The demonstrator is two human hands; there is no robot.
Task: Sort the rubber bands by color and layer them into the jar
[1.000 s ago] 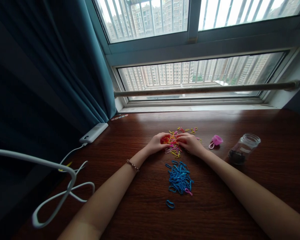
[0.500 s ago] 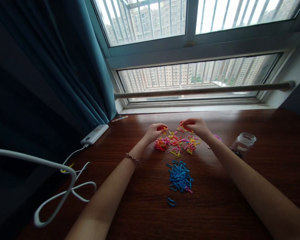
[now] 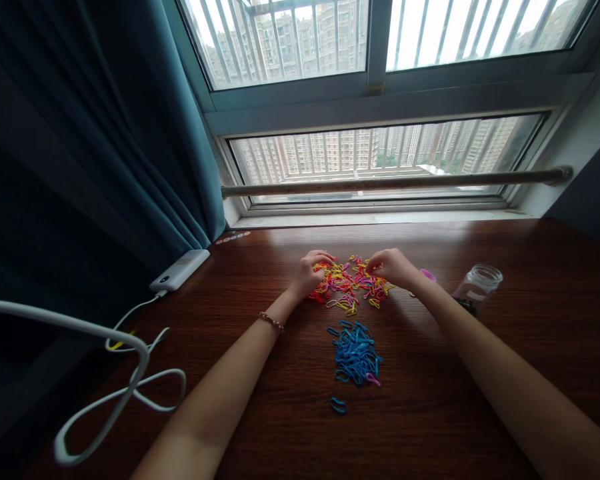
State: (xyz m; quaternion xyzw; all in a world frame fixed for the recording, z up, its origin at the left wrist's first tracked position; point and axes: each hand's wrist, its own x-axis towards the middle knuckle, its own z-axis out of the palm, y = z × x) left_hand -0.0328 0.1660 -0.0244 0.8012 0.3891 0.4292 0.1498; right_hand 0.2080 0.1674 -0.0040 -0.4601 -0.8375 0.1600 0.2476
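A loose heap of small red, pink and yellow rubber bands [image 3: 349, 283] lies on the brown table. At its left edge is my left hand [image 3: 311, 273], fingers curved over the bands, with thumb and forefinger apart. My right hand [image 3: 393, 266] reaches into the heap's right side, its fingertips pinched together low among the bands; what they hold is too small to make out. Nearer to me sits a pile of blue rubber bands [image 3: 356, 353] with one pink-purple band [image 3: 373, 379] at its lower edge. A single blue band [image 3: 338, 405] lies apart, closer still.
Beyond my right forearm, a clear jar [image 3: 480, 287] lies tilted on the table, and a pink ring-like lid [image 3: 429, 274] is partly hidden by that arm. To the left are a white power bank [image 3: 181, 272], its looping white cable [image 3: 145, 373] and a blue curtain [image 3: 180, 167]. A window stands behind.
Both hands have come down onto the heap from just above it. The red and yellow bands at my left fingertips now lie spread in the heap. The view has shifted slightly.
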